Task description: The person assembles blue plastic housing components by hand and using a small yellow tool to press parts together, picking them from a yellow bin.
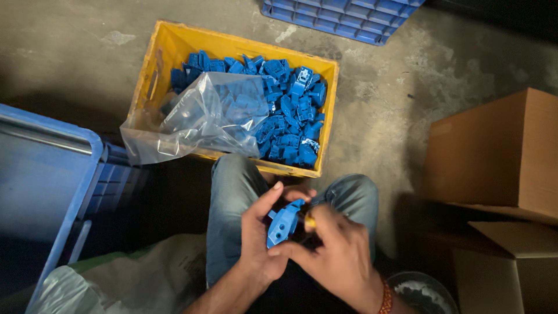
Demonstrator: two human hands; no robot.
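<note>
Above my knees, my left hand [260, 235] grips a blue plastic moulded part [283, 224]. My right hand [339, 253] is closed on a small tool with a yellow handle [310, 221], its tip against the part. The tool is mostly hidden by my fingers. Just beyond my knees stands a yellow crate [161, 53] filled with several more blue plastic parts [290, 116]. A clear plastic bag [203, 119] lies over the crate's left half and hangs over its near rim.
A blue crate [46, 168] sits at the left and another blue crate [343, 14] at the top. Brown cardboard boxes [500, 154] stand at the right. A pale sack [139, 279] lies at the lower left, and a round container [421, 291] sits by my right wrist. The floor is concrete.
</note>
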